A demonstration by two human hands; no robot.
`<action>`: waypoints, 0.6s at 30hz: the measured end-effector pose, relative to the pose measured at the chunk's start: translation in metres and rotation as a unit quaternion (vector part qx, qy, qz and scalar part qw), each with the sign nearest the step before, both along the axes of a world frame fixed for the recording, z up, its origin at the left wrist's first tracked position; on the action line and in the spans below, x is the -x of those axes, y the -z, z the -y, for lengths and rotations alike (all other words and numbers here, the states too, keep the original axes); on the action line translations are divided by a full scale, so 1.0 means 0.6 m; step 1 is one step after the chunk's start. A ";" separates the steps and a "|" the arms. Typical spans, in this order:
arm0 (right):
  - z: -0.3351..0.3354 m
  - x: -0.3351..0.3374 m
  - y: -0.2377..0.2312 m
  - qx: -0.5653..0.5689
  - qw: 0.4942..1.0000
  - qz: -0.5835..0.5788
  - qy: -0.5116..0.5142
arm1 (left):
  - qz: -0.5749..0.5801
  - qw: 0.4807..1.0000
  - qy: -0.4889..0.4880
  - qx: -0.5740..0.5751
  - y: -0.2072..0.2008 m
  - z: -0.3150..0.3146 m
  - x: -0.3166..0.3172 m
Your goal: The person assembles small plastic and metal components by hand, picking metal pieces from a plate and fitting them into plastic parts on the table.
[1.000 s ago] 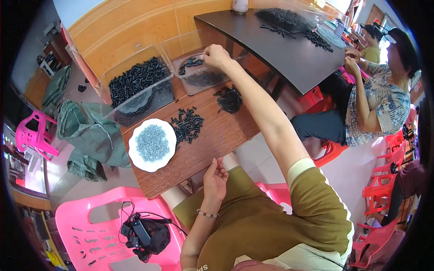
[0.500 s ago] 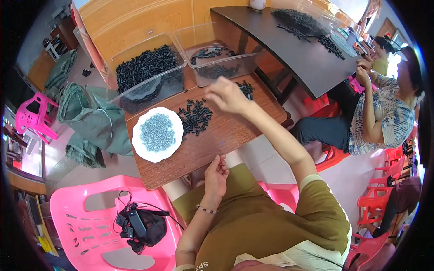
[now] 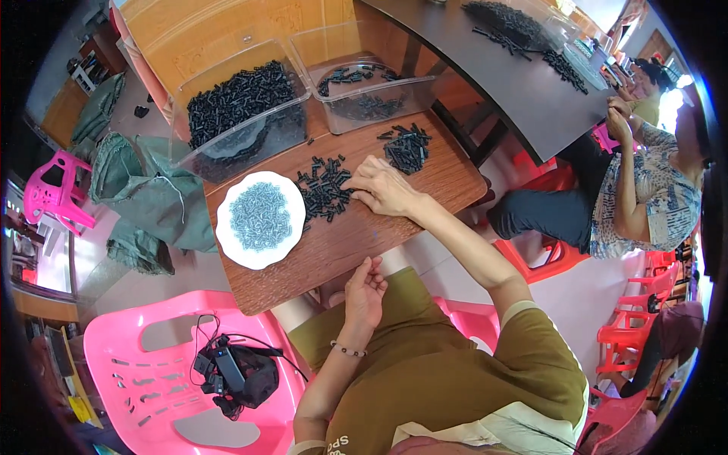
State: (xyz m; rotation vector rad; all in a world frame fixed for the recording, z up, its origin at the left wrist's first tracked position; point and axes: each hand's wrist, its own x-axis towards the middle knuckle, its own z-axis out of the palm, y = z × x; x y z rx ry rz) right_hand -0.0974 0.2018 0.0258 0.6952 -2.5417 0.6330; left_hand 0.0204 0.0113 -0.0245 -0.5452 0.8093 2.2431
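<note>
My right hand reaches over the brown table, its thumb and forefinger slightly apart at the right edge of a loose pile of short black tubular pieces. My left hand is held palm up above my lap, at the table's near edge. Its fingers are curled in toward the thumb, and whatever they hold, if anything, is too small to name. Left of the pile stands a white scalloped plate bearing many small, shiny grey screw-like pieces. Beyond my right hand lies a second heap of black pieces.
A clear bin full of black pieces and another clear bin with fewer stand at the table's back. A pink chair holds a black pouch and cables. Green sacks lie left. Another person sits right, by a dark table.
My right hand has come down and nearer from above the back of the table to the edge of the black pile. The left hand has hardly moved.
</note>
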 end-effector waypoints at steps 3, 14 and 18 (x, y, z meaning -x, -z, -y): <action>0.001 0.006 0.007 0.003 1.000 -0.003 0.004 | 0.001 1.000 -0.004 0.000 0.003 0.002 0.003; -0.003 -0.029 -0.005 0.201 0.975 0.081 0.037 | -0.105 0.994 0.025 0.015 -0.036 0.004 0.009; 0.018 -0.084 -0.040 0.336 0.914 0.225 0.030 | -0.176 0.983 -0.005 0.054 -0.064 0.017 0.024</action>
